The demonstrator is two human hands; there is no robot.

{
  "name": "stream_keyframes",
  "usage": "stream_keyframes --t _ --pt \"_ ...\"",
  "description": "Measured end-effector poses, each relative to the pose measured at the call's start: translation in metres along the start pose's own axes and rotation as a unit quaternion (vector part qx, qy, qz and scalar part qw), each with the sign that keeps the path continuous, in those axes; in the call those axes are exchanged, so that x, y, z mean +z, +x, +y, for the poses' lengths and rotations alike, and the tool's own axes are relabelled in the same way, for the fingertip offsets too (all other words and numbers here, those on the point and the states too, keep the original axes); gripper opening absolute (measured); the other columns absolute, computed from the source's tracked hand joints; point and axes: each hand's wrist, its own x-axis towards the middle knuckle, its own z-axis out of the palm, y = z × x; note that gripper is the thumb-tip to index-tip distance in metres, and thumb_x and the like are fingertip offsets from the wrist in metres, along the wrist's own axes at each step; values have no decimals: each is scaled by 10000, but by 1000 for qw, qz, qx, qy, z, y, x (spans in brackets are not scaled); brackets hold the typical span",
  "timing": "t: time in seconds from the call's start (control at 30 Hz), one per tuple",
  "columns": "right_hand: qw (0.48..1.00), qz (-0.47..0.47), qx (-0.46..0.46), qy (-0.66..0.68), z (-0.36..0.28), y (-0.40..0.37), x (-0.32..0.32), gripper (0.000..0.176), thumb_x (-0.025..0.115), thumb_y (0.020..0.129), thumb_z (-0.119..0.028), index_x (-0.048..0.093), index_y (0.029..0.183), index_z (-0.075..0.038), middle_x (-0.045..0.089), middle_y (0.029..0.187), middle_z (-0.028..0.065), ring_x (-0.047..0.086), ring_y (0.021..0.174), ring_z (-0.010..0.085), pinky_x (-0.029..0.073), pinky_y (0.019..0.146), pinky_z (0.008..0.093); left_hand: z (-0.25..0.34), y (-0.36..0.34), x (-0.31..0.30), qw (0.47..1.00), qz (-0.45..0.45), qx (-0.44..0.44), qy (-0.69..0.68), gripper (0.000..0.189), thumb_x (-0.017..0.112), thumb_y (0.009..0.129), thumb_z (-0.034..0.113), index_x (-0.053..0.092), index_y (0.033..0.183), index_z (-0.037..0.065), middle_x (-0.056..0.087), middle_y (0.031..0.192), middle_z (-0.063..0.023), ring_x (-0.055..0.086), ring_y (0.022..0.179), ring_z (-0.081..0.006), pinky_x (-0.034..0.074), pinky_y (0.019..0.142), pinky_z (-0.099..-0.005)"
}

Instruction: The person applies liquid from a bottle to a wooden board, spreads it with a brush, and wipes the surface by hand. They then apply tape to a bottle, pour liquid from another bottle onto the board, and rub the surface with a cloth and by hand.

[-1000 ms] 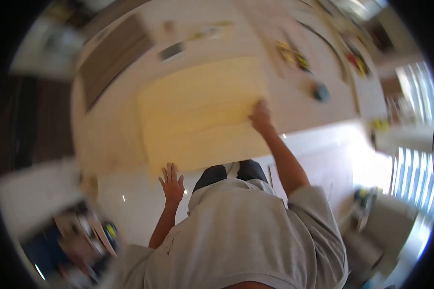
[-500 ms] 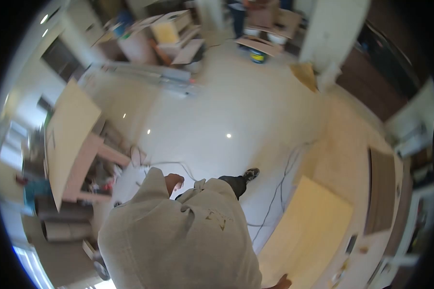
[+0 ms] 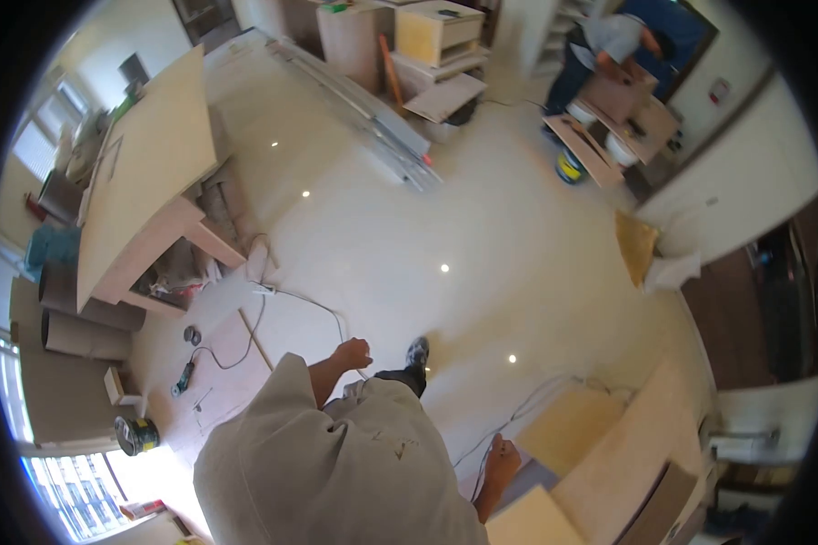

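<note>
My left hand (image 3: 353, 354) hangs in front of my body over the pale floor, its fingers curled in; I see nothing in it. On my other side, my right hand (image 3: 502, 461) is also loosely curled, with no object visible in it. Nearest to the right hand are a yellowish wood panel (image 3: 573, 425) and a second light board (image 3: 534, 518). Dark cables (image 3: 515, 416) run along the floor beside them. One shoe (image 3: 417, 352) is forward on the glossy floor (image 3: 409, 227).
A large tilted board (image 3: 150, 168) rests on a wooden frame to the left. A power tool (image 3: 183, 380) and a bucket (image 3: 137, 436) are near it. Metal profiles (image 3: 354, 109) lie ahead. Far right, another person (image 3: 609, 50) bends over boards on buckets.
My view has swung to the right and forward, bringing the other person into sight. My right hand has come up from the panel's edge. My left hand has swung forward.
</note>
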Motion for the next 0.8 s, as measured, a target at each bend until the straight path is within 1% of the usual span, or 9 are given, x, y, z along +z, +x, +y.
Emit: stream_keyframes --t 0.2,0.3,0.4,0.47,0.5,0.57,0.6,0.67,0.8 --pt "977 -185 -91 48 -78 163 61 307 717 942 -300 741 930 6 735 824 216 727 781 379 563 748 456 47 18 -137 977 117 -141 -109 548 740 821 506 771 1208 119 767 1136 -182 733 1055 -391 570 993 -471" --pt "960 -271 12 77 -93 219 70 341 685 945 -335 749 963 -1 756 807 166 743 685 265 593 717 419 2 36 -129 959 176 -142 -169 579 729 865 493 721 1308 120 759 1192 -169 733 1077 -365 562 1010 -436" --pt "929 -334 128 99 -37 267 115 309 687 949 -258 720 909 46 716 751 134 700 615 218 595 563 351 -44 30 -96 877 177 -216 -391 515 701 908 384 702 1323 80 782 1024 -176 767 868 -296 599 914 -425" --pt "930 -367 -5 -22 92 303 182 336 655 939 -292 716 901 36 712 720 156 693 580 237 566 533 378 -57 7 -72 822 159 -292 -463 488 680 916 337 697 1324 69 776 891 -176 753 709 -270 616 840 -420" --pt "918 -397 6 -24 81 323 187 318 655 945 -280 707 902 31 708 721 152 692 585 236 555 520 374 -72 -6 -48 817 160 -310 -460 481 673 913 323 698 1321 69 767 825 -172 738 636 -264 622 804 -418" --pt "890 -454 30 -31 46 357 195 284 657 956 -256 690 904 21 699 725 144 689 595 233 534 495 366 -88 -38 -24 902 79 -307 -292 534 693 874 358 694 1349 114 750 1205 -189 737 1079 -320 574 980 -435" --pt "876 -479 45 -32 25 370 201 267 657 962 -244 681 905 16 695 727 140 688 600 232 523 483 361 -98 -48 -17 892 -18 -338 -298 576 707 862 407 687 1368 133 671 1393 -162 628 1301 -327 505 1103 -443" --pt "850 -518 91 -33 -15 388 199 235 658 974 -220 663 907 5 687 730 133 685 610 230 502 457 353 -103 -67 -18 870 -112 -379 -295 609 698 870 437 667 1405 148 624 1466 -149 616 1315 -357 479 1153 -460" --pt "857 -511 -10 -67 -111 477 226 186 662 896 -176 680 770 -40 700 720 134 693 642 264 524 520 429 -99 -39 -84 813 -174 -444 -334 625 736 881 316 600 1480 199 720 1283 -139 759 999 -265 666 721 -428"
